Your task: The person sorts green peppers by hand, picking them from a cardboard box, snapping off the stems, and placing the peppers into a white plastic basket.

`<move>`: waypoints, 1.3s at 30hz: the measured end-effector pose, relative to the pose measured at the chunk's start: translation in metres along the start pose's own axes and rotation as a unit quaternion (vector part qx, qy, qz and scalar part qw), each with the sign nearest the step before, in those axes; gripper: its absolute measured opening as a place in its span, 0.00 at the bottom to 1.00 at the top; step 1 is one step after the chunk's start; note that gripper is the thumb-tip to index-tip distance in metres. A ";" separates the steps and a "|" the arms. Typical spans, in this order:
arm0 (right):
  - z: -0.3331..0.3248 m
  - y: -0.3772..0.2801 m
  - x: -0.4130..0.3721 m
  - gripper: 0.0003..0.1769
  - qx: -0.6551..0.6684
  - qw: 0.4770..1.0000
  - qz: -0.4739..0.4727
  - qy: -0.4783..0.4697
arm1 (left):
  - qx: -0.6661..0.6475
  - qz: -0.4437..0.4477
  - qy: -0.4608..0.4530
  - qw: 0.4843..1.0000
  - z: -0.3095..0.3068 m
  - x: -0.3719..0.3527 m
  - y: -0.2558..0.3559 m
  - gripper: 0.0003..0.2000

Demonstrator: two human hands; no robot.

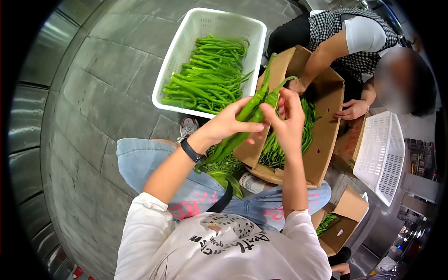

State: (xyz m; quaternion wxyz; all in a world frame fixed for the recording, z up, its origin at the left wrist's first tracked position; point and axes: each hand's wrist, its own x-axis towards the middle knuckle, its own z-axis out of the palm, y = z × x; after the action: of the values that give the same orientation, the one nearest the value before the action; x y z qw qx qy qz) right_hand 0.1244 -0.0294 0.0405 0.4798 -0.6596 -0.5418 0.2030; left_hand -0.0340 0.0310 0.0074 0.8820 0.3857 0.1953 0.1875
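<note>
Head view, left hand (229, 122), right hand (290, 122) gripping green peppers (258, 97), slanting, stems upper right

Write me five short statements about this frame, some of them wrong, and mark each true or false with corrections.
1. The left hand holds long green peppers. True.
2. The right hand is down inside the cardboard box. False: it is raised at the long green peppers, with the left hand.
3. A black band is worn on the left wrist. True.
4. The white crate at the top of the picture holds a pile of green peppers. True.
5. Both of the other person's hands are away from the cardboard box. False: one hand reaches into it and the other is by its side wall.
</note>
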 end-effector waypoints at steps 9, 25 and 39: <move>-0.016 -0.004 -0.003 0.06 0.213 0.966 0.092 -0.111 | 0.157 0.038 -0.039 0.986 0.003 0.006 -0.011 0.26; -0.027 0.023 -0.002 0.16 0.388 0.860 0.174 -0.283 | 0.051 -0.078 -0.230 0.969 -0.005 -0.001 -0.012 0.14; -0.020 0.009 -0.010 0.07 0.302 0.915 0.223 -0.148 | -0.040 -0.029 -0.156 0.986 -0.008 0.004 -0.012 0.31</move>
State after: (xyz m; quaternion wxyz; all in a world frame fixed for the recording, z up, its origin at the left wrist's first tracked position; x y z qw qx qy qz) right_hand 0.1418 -0.0470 0.0395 0.5130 -0.5496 -0.3585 0.5534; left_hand -0.0322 0.0296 -0.0073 0.9216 0.3685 0.0587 0.1069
